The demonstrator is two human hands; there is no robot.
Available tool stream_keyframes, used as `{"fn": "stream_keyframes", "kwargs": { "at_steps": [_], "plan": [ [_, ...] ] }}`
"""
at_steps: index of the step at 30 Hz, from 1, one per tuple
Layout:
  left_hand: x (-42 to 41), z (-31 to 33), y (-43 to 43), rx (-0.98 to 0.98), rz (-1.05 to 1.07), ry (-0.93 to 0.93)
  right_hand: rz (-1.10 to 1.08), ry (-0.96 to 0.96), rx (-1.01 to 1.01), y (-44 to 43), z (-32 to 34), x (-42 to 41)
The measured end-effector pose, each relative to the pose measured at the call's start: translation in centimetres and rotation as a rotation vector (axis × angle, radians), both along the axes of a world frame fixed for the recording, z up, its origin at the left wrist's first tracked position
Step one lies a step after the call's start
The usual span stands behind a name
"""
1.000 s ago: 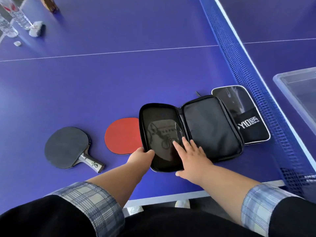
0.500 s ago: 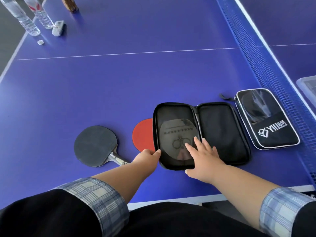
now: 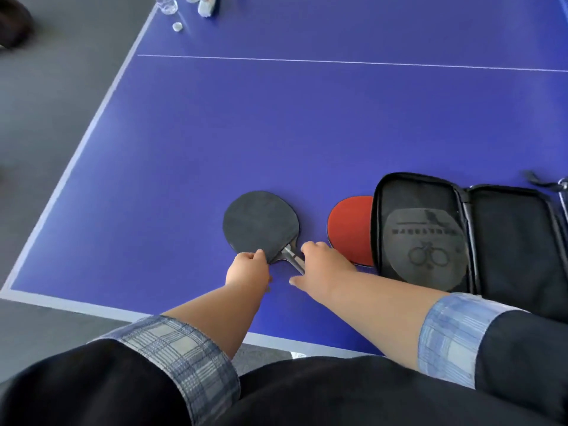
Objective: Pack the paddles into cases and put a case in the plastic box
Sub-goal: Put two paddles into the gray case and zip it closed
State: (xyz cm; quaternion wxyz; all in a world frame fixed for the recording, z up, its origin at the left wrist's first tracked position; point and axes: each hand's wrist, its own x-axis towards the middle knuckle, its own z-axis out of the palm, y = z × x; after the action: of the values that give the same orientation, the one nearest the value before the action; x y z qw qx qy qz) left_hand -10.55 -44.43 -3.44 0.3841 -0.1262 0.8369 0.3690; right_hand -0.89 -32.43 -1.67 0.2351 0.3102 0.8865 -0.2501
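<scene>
A black paddle (image 3: 261, 224) lies flat on the blue table (image 3: 307, 124), handle toward me. My left hand (image 3: 249, 270) pinches the near edge of its blade. My right hand (image 3: 322, 264) hovers over the handle with thumb and fingers spread either side of it, not closed. A red paddle (image 3: 350, 232) lies just right of them, partly tucked under the open black case (image 3: 516, 241). The case lies spread flat, and its left half holds a round grey film (image 3: 425, 241) with a bicycle print. The plastic box is out of view.
The table's left edge (image 3: 92, 124) and near edge (image 3: 76, 305) drop to grey floor. Water bottles (image 3: 166, 3) and a white cap (image 3: 177, 27) stand at the far left corner. A zip pull of a second case (image 3: 562, 186) shows at the right border.
Both hands left the open case and moved left to the black paddle. The view swung left, so the second case and the net dropped out of sight.
</scene>
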Motion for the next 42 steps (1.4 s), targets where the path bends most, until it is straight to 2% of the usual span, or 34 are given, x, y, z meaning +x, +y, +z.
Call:
{"fn": "stream_keyframes", "kwargs": {
  "at_steps": [2, 3, 9, 14, 20, 29, 35, 42],
  "plan": [
    [-0.1, -0.3, -0.4, 0.091, 0.156, -0.175, 0.003, -0.015, 0.016, -0.7, -0.7, -0.7],
    [-0.2, -0.4, -0.5, 0.115, 0.19, -0.203, -0.004, -0.016, 0.016, -0.8, -0.9, -0.9],
    [-0.6, 0.1, 0.3, 0.204, 0.413, -0.111, -0.15, 0.034, -0.171, -0.4, 0.4, -1.0],
    [0.6, 2.5, 4.0, 0.235, 0.375, -0.028, -0.351, 0.143, -0.266, 2.1, 2.6, 1.3],
    [4.6, 5.4, 12.0, 0.254, 0.07, 0.003, -0.656, 0.229, -0.232, 6.9, 4.8, 8.0],
    [14.7, 5.4, 21.1, 0.266, -0.51, 0.106, -1.045, 0.361, -0.179, 11.0, 5.1, 20.5],
    [20.3, 4.2, 27.3, 0.246, -0.603, 0.021, -1.131, 0.36, -0.182, 15.8, 3.5, 26.7],
    [23.7, 1.8, 31.8, 0.167, -0.598, -0.025, -1.123, 0.319, -0.228, 19.2, 0.2, 29.9]
  ]
}}
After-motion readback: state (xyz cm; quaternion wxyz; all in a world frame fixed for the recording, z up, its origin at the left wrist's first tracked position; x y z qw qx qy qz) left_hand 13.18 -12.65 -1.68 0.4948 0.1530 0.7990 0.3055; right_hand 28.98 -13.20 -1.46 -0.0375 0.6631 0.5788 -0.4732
